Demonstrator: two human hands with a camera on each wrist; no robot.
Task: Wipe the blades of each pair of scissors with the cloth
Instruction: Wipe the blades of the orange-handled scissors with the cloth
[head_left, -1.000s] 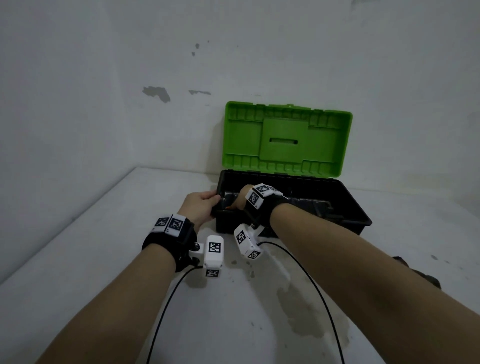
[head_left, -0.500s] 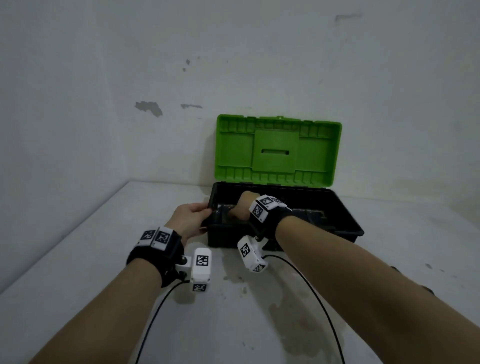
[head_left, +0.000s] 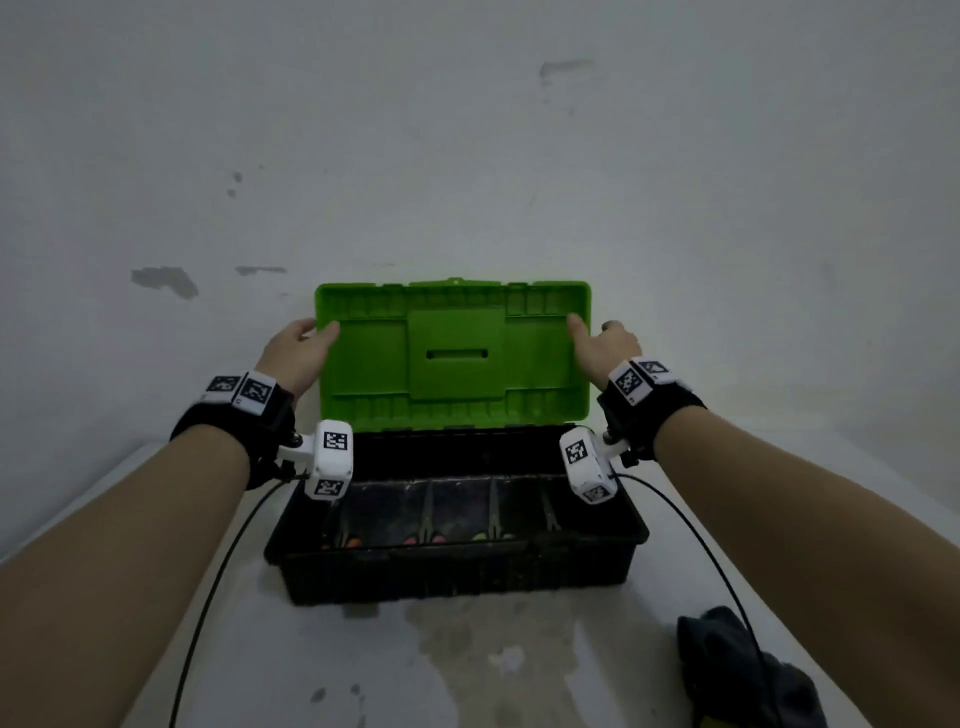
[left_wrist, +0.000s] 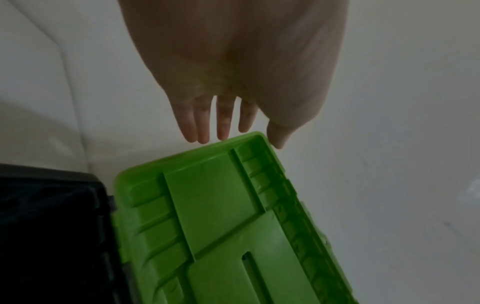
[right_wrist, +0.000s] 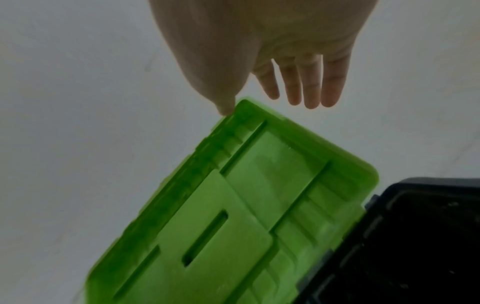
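Several pairs of scissors lie in the tray of a black toolbox, with orange, pink and green handles showing at its near side. The green lid stands upright. My left hand is at the lid's top left corner, fingers straight, thumb on the lid's inner face. My right hand mirrors it at the top right corner. In the wrist views, the left hand and right hand touch the lid only at its edge. A dark cloth lies on the table at the near right.
The toolbox stands on a pale, stained table against a white wall. Another wall closes the left side. Black cables hang from both wrist cameras over the table in front of the box.
Both hands have left the box's front left rim and risen to the lid's two top corners. The box now sits nearer and squarer in view.
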